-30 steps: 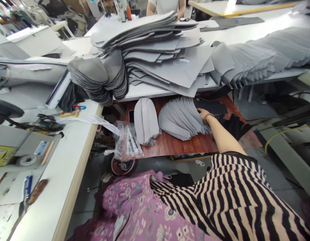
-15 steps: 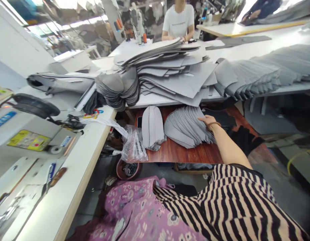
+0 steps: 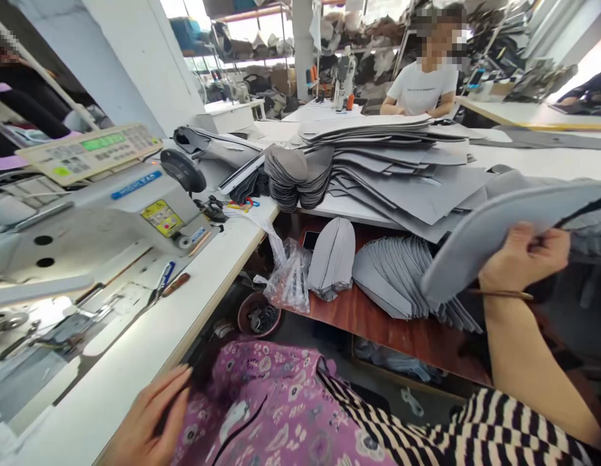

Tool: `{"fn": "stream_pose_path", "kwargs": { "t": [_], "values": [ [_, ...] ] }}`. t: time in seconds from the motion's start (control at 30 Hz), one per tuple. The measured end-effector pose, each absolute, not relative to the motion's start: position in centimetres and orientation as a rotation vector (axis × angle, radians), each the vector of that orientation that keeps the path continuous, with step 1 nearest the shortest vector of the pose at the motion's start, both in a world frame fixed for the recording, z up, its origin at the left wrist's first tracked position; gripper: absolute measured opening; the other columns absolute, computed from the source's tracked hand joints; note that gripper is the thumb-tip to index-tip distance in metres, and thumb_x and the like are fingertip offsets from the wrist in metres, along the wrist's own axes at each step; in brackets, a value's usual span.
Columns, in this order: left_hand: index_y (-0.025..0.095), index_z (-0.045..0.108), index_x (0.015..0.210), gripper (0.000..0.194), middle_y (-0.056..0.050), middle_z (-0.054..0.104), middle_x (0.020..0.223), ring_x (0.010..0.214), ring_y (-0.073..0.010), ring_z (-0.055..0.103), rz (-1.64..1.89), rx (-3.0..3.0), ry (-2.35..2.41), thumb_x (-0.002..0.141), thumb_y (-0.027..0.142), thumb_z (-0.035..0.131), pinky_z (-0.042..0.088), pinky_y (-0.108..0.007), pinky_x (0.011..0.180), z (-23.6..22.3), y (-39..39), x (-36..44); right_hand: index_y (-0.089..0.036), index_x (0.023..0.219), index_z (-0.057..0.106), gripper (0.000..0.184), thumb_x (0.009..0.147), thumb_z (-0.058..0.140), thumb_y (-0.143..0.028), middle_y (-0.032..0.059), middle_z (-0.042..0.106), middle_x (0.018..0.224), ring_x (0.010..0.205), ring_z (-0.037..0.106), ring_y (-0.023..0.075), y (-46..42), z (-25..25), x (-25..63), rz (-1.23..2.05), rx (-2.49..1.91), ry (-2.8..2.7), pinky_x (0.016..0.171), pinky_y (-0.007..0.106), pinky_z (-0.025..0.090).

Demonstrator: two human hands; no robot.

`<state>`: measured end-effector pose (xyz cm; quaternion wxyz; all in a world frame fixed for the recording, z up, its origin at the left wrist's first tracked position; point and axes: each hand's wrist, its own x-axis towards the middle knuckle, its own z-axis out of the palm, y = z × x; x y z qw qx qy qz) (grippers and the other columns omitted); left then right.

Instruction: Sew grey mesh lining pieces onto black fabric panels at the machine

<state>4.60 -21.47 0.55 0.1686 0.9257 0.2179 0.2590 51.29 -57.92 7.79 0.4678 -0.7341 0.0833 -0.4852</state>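
Observation:
My right hand is closed on a long, curved grey fabric panel, lifted above the shelf on the right. Beneath it, a fanned stack of similar grey panels lies on the reddish-brown wooden shelf. Left of that stack is a narrower pile of grey panels with rounded tops. My left hand is at the lower left, beside the sewing table's edge and over my floral apron. Its fingers are stretched out and nothing is in them.
A sewing machine stands on the white table at left, with a blue-handled tool near it. Large grey pieces are heaped on the back table. A bucket sits below. Across the table is a person in a white shirt.
My right hand has come up from the fanned stack with one grey panel. My left hand has entered at the lower left. The view has swung left, showing more of the sewing machine.

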Motion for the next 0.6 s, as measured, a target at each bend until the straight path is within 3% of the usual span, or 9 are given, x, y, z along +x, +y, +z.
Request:
{"fn": "stream_pose_path", "kwargs": {
  "t": [0.07, 0.13, 0.23, 0.3, 0.37, 0.47, 0.53, 0.6],
  "values": [
    [0.050, 0.045, 0.137, 0.055, -0.002, 0.063, 0.121, 0.105, -0.0251, 0.067, 0.813, 2.661, 0.411, 0.088, 0.026, 0.055, 0.060, -0.046, 0.092, 1.2, -23.2, 7.8, -0.027, 0.085, 0.050, 0.035, 0.078, 0.049, -0.061, 0.0116, 0.062, 0.089, 0.095, 0.064, 0.0274, -52.3, 9.4, 47.5, -1.052, -1.727, -0.111, 0.085, 0.045, 0.052],
    [0.039, 0.041, 0.142, 0.056, -0.007, 0.058, 0.132, 0.117, -0.0245, 0.062, 0.848, 2.666, 0.289, 0.090, 0.026, 0.056, 0.058, -0.044, 0.098, 3.1, -25.1, 11.2, -0.027, 0.092, 0.054, 0.033, 0.082, 0.046, -0.058, 0.0085, 0.060, 0.082, 0.089, 0.064, 0.0263, -46.5, 9.4, 42.6, -0.900, -1.721, -0.358, 0.083, 0.044, 0.053],
    [0.029, 0.020, 0.154, 0.082, -0.015, 0.037, 0.153, 0.138, -0.0316, 0.045, 0.957, 2.616, 0.258, 0.086, 0.038, 0.064, 0.050, -0.052, 0.106, 6.1, -27.0, 14.0, -0.029, 0.088, 0.059, 0.034, 0.088, 0.037, -0.056, 0.0042, 0.059, 0.067, 0.067, 0.060, 0.0217, -38.0, 7.4, 35.0, -0.457, -1.752, -1.057, 0.067, 0.039, 0.054],
    [0.028, 0.009, 0.156, 0.096, -0.013, 0.028, 0.158, 0.142, -0.0335, 0.039, 1.032, 2.599, 0.367, 0.082, 0.043, 0.068, 0.047, -0.054, 0.109, 7.1, -26.8, 13.4, -0.030, 0.086, 0.062, 0.032, 0.089, 0.040, -0.053, 0.0008, 0.063, 0.070, 0.067, 0.061, 0.0178, -32.6, 6.4, 30.8, -0.069, -1.582, -1.579, 0.067, 0.034, 0.055],
    [0.033, 0.016, 0.155, 0.089, -0.007, 0.039, 0.153, 0.135, -0.0312, 0.048, 1.083, 2.576, 0.625, 0.082, 0.047, 0.064, 0.049, -0.050, 0.109, 7.6, -25.4, 10.9, -0.029, 0.086, 0.063, 0.031, 0.093, 0.040, -0.050, -0.0019, 0.068, 0.079, 0.077, 0.064, 0.0137, -28.0, 6.5, 27.6, 0.173, -1.270, -1.953, 0.076, 0.027, 0.055],
    [0.039, 0.045, 0.142, 0.062, 0.003, 0.062, 0.131, 0.116, -0.0278, 0.063, 1.075, 2.460, 1.168, 0.083, 0.056, 0.056, 0.052, -0.045, 0.106, 9.0, -22.8, 5.0, -0.028, 0.109, 0.063, 0.032, 0.097, 0.042, -0.048, -0.0014, 0.072, 0.102, 0.097, 0.066, 0.0101, -23.9, 7.8, 24.3, 0.378, -0.764, -2.247, 0.089, 0.021, 0.052],
    [0.036, 0.056, 0.133, 0.051, 0.005, 0.065, 0.124, 0.117, -0.0262, 0.062, 1.018, 2.291, 1.580, 0.085, 0.055, 0.054, 0.049, -0.044, 0.107, 11.0, -21.6, 1.0, -0.025, 0.128, 0.057, 0.037, 0.097, 0.047, -0.042, 0.0024, 0.065, 0.127, 0.121, 0.058, 0.0129, -23.1, 7.8, 23.5, 0.398, -0.607, -2.255, 0.105, 0.027, 0.046],
    [0.026, 0.055, 0.133, 0.054, 0.006, 0.063, 0.125, 0.121, -0.0217, 0.059, 0.974, 2.154, 1.813, 0.088, 0.055, 0.051, 0.045, -0.041, 0.109, 13.2, -20.7, -2.7, -0.026, 0.134, 0.055, 0.039, 0.096, 0.050, -0.035, 0.0052, 0.060, 0.135, 0.128, 0.053, 0.0170, -22.8, 6.5, 24.1, 0.387, -0.576, -2.245, 0.110, 0.037, 0.045]
  ]
}}
